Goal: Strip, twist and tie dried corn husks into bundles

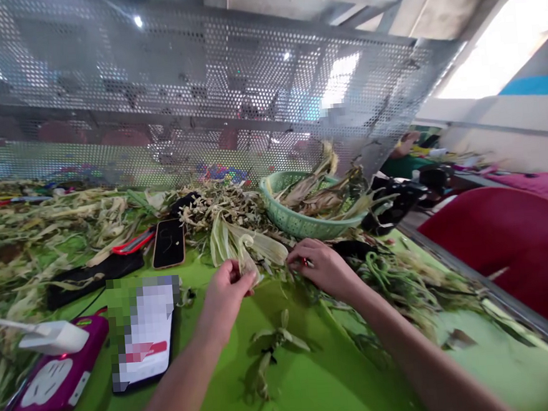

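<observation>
Between the thumb and fingers of my left hand [230,290] is a pale dried corn husk [246,257], its broad end fanning up and away from me. My right hand [323,268] is closed, fingers curled down beside the pointed end of another husk piece [270,248]; whatever its fingertips grip is hidden. A red ring or band shows on one finger. On the green tabletop [323,377] between my forearms lies a small bundle of husk strips [278,343] tied at the middle with something dark. Past my hands sits a heap of husk scraps [222,206].
A green plastic basket [303,225] of dry husks stands at the back. Left are a dark phone [168,243], a red cutter [133,241], a lit phone [147,339] and a purple power strip [65,376] with a white charger. A perforated metal screen [176,81] rises behind; red chairs [505,233] stand right.
</observation>
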A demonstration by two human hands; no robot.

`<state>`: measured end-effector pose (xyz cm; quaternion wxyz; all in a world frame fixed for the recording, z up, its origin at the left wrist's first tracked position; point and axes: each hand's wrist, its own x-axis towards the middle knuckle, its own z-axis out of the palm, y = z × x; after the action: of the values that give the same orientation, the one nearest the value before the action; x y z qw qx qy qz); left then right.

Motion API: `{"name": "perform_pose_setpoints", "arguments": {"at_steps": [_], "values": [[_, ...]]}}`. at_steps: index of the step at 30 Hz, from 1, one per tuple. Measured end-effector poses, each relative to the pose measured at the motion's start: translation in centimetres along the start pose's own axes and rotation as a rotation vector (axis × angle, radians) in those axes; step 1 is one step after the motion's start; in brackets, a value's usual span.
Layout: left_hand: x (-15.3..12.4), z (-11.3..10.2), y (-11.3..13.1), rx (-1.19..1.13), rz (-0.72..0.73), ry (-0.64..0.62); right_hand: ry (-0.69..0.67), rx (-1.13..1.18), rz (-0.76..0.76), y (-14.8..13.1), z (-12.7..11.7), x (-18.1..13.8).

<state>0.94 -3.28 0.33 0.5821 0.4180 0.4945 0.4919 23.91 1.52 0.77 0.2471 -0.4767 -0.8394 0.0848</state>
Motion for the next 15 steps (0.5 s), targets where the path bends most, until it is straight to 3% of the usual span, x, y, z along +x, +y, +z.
{"name": "perform_pose_setpoints", "arguments": {"at_steps": [4,10,15], "values": [[0.0,-0.1,-0.2,0.009,0.004,0.013,0.088,0.119,0.059,-0.5,-0.3,0.0],[0.0,-0.2,-0.5,-0.005,0.02,0.006,-0.053,0.07,-0.048,-0.8,0.1,-0.1],[0.1,-0.2,-0.5,-0.016,0.008,0.02,0.061,0.257,0.019,-1.8,-0.5,0.0]]}}
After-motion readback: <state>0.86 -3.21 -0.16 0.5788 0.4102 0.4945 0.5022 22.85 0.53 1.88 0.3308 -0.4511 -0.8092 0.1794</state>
